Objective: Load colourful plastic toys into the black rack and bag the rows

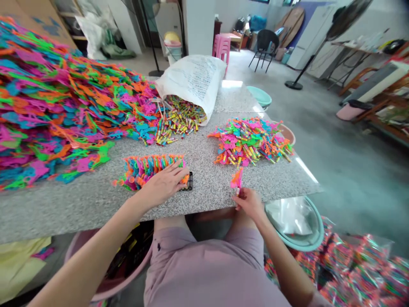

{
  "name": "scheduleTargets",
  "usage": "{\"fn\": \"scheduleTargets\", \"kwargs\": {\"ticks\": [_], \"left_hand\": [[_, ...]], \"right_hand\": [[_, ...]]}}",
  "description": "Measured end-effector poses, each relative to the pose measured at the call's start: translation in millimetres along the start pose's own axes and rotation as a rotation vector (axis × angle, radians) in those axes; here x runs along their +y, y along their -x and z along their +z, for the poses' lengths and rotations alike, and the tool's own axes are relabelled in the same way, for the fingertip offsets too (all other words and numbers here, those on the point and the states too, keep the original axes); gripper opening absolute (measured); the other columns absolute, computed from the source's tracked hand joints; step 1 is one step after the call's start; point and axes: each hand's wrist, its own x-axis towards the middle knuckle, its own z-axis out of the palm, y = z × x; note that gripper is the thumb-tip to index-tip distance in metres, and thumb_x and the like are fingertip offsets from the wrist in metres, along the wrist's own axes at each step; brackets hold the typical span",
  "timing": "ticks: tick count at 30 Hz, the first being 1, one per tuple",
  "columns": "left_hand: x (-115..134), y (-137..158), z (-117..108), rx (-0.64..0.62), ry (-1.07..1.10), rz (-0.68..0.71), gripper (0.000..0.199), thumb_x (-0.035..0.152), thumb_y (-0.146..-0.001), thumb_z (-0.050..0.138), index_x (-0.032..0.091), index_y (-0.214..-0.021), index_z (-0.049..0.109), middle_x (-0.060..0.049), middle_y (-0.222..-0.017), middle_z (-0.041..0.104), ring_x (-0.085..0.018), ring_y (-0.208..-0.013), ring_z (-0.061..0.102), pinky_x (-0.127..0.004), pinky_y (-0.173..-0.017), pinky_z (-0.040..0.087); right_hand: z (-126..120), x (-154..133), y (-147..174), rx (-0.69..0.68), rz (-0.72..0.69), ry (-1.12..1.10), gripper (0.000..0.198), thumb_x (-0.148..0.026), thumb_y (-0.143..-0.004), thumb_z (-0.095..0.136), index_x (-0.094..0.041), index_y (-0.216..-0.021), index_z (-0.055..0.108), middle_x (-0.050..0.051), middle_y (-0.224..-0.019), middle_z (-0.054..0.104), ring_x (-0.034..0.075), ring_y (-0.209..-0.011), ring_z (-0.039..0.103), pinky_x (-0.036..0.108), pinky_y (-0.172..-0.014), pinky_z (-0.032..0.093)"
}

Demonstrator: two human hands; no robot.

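My left hand (168,181) lies across the right end of a tight row of bright plastic pieces (143,166), its fingers curled over the last orange one. This row stands on a black rack (190,182), whose right end shows past my fingertips. Close to the table's front edge, my right hand (249,202) pinches a small label-wrapped tube (238,192). An orange and pink plastic piece (237,178) extends from the tube's far end. Beyond that hand lies a heap of plastic pieces with yellow-wrapped tubes (252,140).
A large pile of loose plastic pieces (64,102) covers the table's left side. Small tubes spill from a white sack (194,81). Below the front edge are a pink tub (111,294) and a green basin (315,238) holding clear bags. Filled bags (364,268) lie at lower right.
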Motion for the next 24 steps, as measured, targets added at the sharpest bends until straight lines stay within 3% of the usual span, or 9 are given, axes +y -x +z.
{"fn": "scheduleTargets", "kwargs": {"ticks": [3,6,8,11,14,18,24], "left_hand": [[0,6,-5,-0.016,0.021,-0.002,0.039,0.036,-0.099,0.048,0.02,-0.134,0.051,-0.01,-0.134,0.061,-0.026,-0.147,0.033,-0.044,-0.116,0.038],[3,6,-8,-0.019,-0.003,0.001,0.038,0.034,-0.097,0.051,0.019,-0.132,0.052,-0.01,-0.134,0.061,-0.026,-0.147,0.033,-0.044,-0.117,0.038],[4,5,-9,-0.018,-0.033,0.006,0.036,0.031,-0.097,0.052,0.018,-0.13,0.053,-0.011,-0.133,0.061,-0.026,-0.147,0.032,-0.043,-0.117,0.037],[5,4,-8,-0.02,-0.085,0.022,0.034,0.03,-0.097,0.051,0.016,-0.129,0.053,-0.011,-0.132,0.061,-0.027,-0.147,0.032,-0.043,-0.118,0.036],[5,4,-6,-0.02,-0.119,0.036,0.037,0.032,-0.097,0.052,0.014,-0.13,0.052,-0.012,-0.131,0.062,-0.027,-0.146,0.033,-0.044,-0.119,0.036],[3,6,-4,-0.01,-0.13,0.05,0.037,0.033,-0.098,0.049,0.015,-0.131,0.053,-0.012,-0.134,0.06,-0.028,-0.148,0.031,-0.045,-0.118,0.037],[-1,6,-3,0.04,-0.177,0.077,0.037,0.03,-0.099,0.046,0.021,-0.134,0.055,-0.009,-0.151,0.047,-0.026,-0.145,0.036,-0.052,-0.124,0.021]], "right_hand": [[31,-22,-14,-0.124,-0.167,-0.15,0.012,-0.029,-0.083,0.059,-0.021,-0.076,0.054,-0.001,-0.065,0.064,0.016,-0.056,0.067,0.026,-0.058,0.052],[69,-57,-49,-0.109,-0.254,-0.146,0.004,-0.022,-0.079,0.059,-0.021,-0.082,0.056,-0.001,-0.072,0.067,0.016,-0.063,0.068,0.026,-0.064,0.053],[91,-79,-75,-0.081,-0.343,-0.158,0.015,-0.017,-0.074,0.063,-0.02,-0.088,0.058,0.0,-0.084,0.071,0.016,-0.075,0.069,0.026,-0.071,0.053],[113,-101,-100,-0.145,-0.483,-0.058,0.019,-0.014,-0.072,0.066,-0.019,-0.09,0.061,0.002,-0.09,0.073,0.017,-0.086,0.068,0.025,-0.078,0.051],[122,-111,-106,-0.213,-0.557,0.205,0.016,-0.014,-0.077,0.064,-0.018,-0.093,0.064,0.005,-0.092,0.073,0.019,-0.088,0.068,0.025,-0.079,0.049],[122,-125,-102,-0.206,-0.579,0.476,0.022,-0.021,-0.087,0.059,-0.016,-0.107,0.065,0.012,-0.096,0.074,0.023,-0.09,0.069,0.028,-0.078,0.048],[125,-151,-112,-0.249,-0.649,0.604,0.026,-0.027,-0.093,0.053,-0.018,-0.113,0.065,0.012,-0.105,0.073,0.026,-0.1,0.068,0.032,-0.083,0.048]]}}
